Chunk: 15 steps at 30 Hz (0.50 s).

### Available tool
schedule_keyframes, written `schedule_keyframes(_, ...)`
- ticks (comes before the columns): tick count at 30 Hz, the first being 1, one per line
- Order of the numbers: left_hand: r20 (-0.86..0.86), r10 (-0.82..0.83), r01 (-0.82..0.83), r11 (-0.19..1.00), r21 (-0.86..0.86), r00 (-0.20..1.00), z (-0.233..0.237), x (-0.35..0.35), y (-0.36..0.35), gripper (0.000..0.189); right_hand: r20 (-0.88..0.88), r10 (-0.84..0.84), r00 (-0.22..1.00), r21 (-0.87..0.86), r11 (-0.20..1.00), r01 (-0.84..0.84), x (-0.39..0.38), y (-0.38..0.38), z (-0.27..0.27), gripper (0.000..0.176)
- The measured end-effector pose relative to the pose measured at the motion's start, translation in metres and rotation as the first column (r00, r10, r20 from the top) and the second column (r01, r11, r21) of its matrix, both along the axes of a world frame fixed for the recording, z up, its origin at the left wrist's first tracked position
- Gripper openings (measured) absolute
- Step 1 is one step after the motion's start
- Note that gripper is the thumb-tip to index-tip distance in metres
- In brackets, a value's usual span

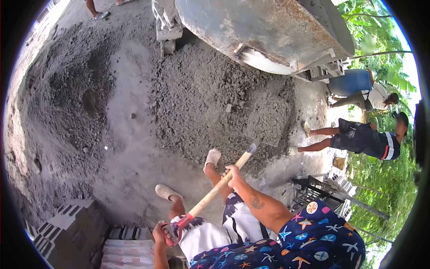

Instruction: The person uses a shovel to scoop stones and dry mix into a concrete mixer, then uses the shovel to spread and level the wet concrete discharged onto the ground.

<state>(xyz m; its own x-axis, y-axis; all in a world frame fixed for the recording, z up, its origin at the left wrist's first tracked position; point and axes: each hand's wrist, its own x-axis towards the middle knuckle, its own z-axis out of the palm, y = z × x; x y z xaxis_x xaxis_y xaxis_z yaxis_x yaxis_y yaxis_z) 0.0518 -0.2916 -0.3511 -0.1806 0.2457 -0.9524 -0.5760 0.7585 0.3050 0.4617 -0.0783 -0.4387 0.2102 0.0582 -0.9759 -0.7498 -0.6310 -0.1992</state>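
A shovel with a pale wooden shaft (210, 197) slants across the middle of the head view. My left hand (164, 234) is closed around its red D-shaped handle (182, 221) at the lower end. Farther up, my right hand (233, 176) wraps the shaft near the metal socket (254, 146). The shovel's blade lies in a wide heap of grey mortar mix (197, 94), with a mound of mix (268, 116) over it, so most of the blade is hidden. My feet in light clogs stand at the heap's near edge.
A rusty metal mixer drum (264, 31) stands beyond the heap. Sand is piled (67, 85) at left. Concrete hollow blocks (71, 228) are stacked lower left. Two people stand at right, one (367, 139) in dark clothes, one near a blue barrel (349, 82). Another person's foot (101, 15) shows at top.
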Motion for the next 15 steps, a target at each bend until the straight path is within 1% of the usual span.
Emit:
schedule_keyframes(1, 0.295, 0.075, -0.056, 0.996, -0.071, 0.953, -0.005, -0.010, -0.003, 0.025, 0.061, -0.015, 0.998, -0.021, 1.000, 0.016, 0.000, -0.008, 0.004, 0.021)
schedule_keyframes(2, 0.553, 0.159, -0.077, 0.983, -0.168, 0.818, -0.011, -0.022, -0.013, 0.025, 0.090, -0.068, 0.994, 0.006, 0.998, 0.068, -0.002, -0.016, 0.012, 0.021)
schedule_keyframes(3, 0.600, 0.399, -0.160, 0.897, -0.412, 0.693, -0.029, -0.031, -0.021, 0.025, 0.117, -0.126, 0.985, 0.032, 0.992, 0.123, -0.004, -0.025, 0.019, 0.022)
schedule_keyframes(4, 0.540, 0.378, -0.171, 0.903, -0.394, 0.752, -0.042, -0.035, -0.023, 0.025, 0.113, -0.150, 0.982, 0.082, 0.987, 0.142, -0.006, -0.031, 0.025, 0.022)
schedule_keyframes(5, 0.472, 0.357, -0.176, 0.906, -0.385, 0.806, -0.041, -0.040, -0.029, 0.026, 0.124, -0.168, 0.978, 0.101, 0.983, 0.156, -0.011, -0.036, 0.028, 0.021)
schedule_keyframes(6, 0.481, 0.393, -0.205, 0.895, -0.396, 0.784, -0.023, -0.043, -0.005, 0.027, 0.164, -0.212, 0.963, 0.063, 0.977, 0.205, -0.016, -0.039, 0.028, 0.021)
schedule_keyframes(7, 0.496, 0.426, -0.234, 0.885, -0.402, 0.757, -0.008, -0.046, 0.027, 0.029, 0.190, -0.254, 0.948, 0.090, 0.967, 0.240, -0.019, -0.039, 0.038, 0.021)
schedule_keyframes(8, 0.570, 0.276, -0.138, 0.952, -0.274, 0.774, -0.025, -0.066, 0.023, 0.030, 0.220, -0.296, 0.929, 0.102, 0.955, 0.280, -0.024, -0.051, 0.053, 0.021)
schedule_keyframes(9, 0.624, 0.122, -0.040, 0.989, -0.144, 0.772, -0.043, -0.085, 0.012, 0.032, 0.301, -0.339, 0.892, 0.135, 0.941, 0.312, -0.032, -0.058, 0.077, 0.020)
schedule_keyframes(11, 0.664, 0.334, -0.083, 0.922, -0.379, 0.669, -0.032, -0.090, 0.036, 0.037, 0.295, -0.379, 0.877, 0.209, 0.921, 0.328, -0.040, -0.074, 0.130, 0.017)
schedule_keyframes(12, 0.665, 0.313, -0.060, 0.925, -0.374, 0.678, -0.021, -0.096, 0.038, 0.037, 0.249, -0.422, 0.872, 0.284, 0.892, 0.351, -0.046, -0.080, 0.164, 0.018)
schedule_keyframes(13, 0.714, 0.081, 0.056, 0.984, -0.166, 0.696, -0.012, -0.096, 0.040, 0.039, 0.250, -0.406, 0.879, 0.355, 0.883, 0.307, -0.054, -0.086, 0.200, 0.018)
schedule_keyframes(14, 0.715, -0.153, 0.168, 0.985, 0.050, 0.682, -0.003, -0.092, 0.042, 0.042, 0.257, -0.386, 0.886, 0.424, 0.869, 0.256, -0.061, -0.087, 0.232, 0.018)
schedule_keyframes(15, 0.718, -0.166, 0.183, 0.982, 0.055, 0.676, 0.012, -0.088, 0.043, 0.042, 0.259, -0.400, 0.879, 0.429, 0.863, 0.267, -0.069, -0.086, 0.256, 0.018)
